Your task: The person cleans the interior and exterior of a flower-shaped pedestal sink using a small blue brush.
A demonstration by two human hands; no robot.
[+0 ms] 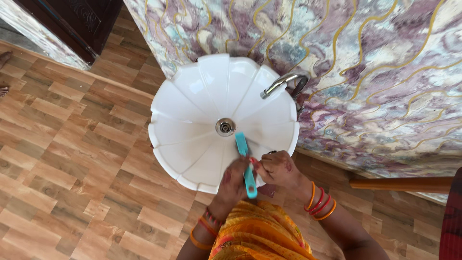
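At the frame's centre my left hand (234,180) and right hand (276,168) grip the long turquoise plastic brush (245,163), its head near the drain of the white fluted ceramic basin (192,101), which already looks clean, no suds showing.

Pkgs: none. Labels: none. Signs: none. Screens: none. Checked whole view, 12 o'clock round to 12; nothing of these kinds in sight.

An orange and yellow patterned garment (257,233) is worn over the body. Orange and red bangles (320,204) are stacked on the right wrist, and similar bangles (207,226) on the left. Reddish markings are seen on both hands.
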